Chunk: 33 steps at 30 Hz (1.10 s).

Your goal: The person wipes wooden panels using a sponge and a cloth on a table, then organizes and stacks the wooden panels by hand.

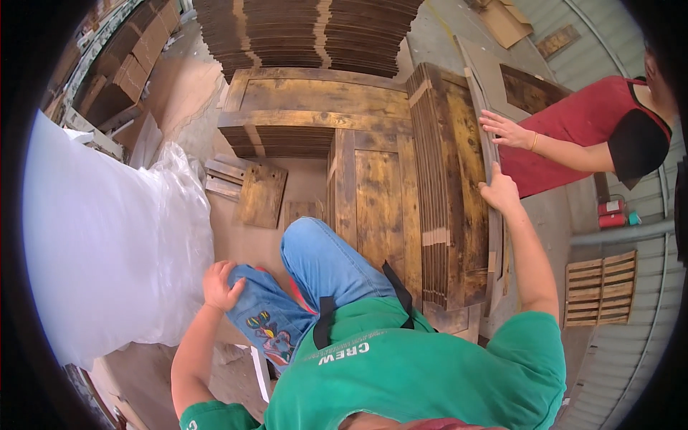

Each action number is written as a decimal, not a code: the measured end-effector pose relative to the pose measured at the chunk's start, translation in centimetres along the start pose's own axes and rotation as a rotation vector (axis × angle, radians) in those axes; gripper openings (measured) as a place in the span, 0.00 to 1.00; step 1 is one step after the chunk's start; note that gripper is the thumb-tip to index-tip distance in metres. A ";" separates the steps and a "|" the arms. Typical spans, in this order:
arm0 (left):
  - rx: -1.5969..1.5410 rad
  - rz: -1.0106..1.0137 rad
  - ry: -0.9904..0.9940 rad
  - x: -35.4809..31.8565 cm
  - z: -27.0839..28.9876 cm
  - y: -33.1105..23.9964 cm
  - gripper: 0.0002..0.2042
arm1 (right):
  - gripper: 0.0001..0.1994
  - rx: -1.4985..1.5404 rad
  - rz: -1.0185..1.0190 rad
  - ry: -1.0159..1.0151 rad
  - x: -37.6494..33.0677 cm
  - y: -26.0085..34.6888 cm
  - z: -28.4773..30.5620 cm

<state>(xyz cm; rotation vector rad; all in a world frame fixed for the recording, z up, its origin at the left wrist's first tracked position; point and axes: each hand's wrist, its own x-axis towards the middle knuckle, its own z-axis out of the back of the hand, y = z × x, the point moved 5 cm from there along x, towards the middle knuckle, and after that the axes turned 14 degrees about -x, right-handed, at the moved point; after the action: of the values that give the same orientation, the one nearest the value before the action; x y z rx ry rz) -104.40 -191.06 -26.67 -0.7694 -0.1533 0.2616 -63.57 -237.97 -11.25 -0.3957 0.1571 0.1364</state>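
My right hand (pixel 500 190) grips the top edge of an upright wooden panel (pixel 496 247), index finger along the edge. Just beyond, a co-worker's hand (pixel 507 130) touches the same panel with fingers spread. The panel stands at the right side of a tight row of upright brown panels (pixel 432 193), whose outermost one shows a stained wood face (pixel 467 172). Resting on my jeans near the knee is my left hand (pixel 221 285), thumb apart and holding nothing. Between my legs and the row stands a framed wooden panel (pixel 378 201).
Tall stacks of brown panels (pixel 301 32) stand ahead, with a wide wood panel (pixel 322 98) before them. Small wooden boards (pixel 262 195) lie on the floor. Plastic-wrapped white material (pixel 115 251) bulks at left. The co-worker in a red apron (pixel 566 132) stands at right, near a pallet (pixel 600 289).
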 end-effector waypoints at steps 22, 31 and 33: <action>0.019 0.016 -0.002 -0.2 0.0 -0.9 0.20 | 0.43 -0.114 0.011 0.054 0.5 7.7 -6.7; -0.003 0.006 -0.024 -0.1 0.0 -0.7 0.20 | 0.41 -0.104 0.025 -0.016 1.0 8.1 -7.6; -0.021 0.012 -0.026 -0.3 0.1 -0.7 0.20 | 0.40 -0.112 0.024 -0.002 0.9 7.2 -6.7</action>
<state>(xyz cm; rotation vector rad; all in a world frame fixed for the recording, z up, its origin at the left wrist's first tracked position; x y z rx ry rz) -104.57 -191.62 -26.12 -0.7883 -0.1760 0.2815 -64.68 -233.95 -20.21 -0.5055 0.1527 0.1699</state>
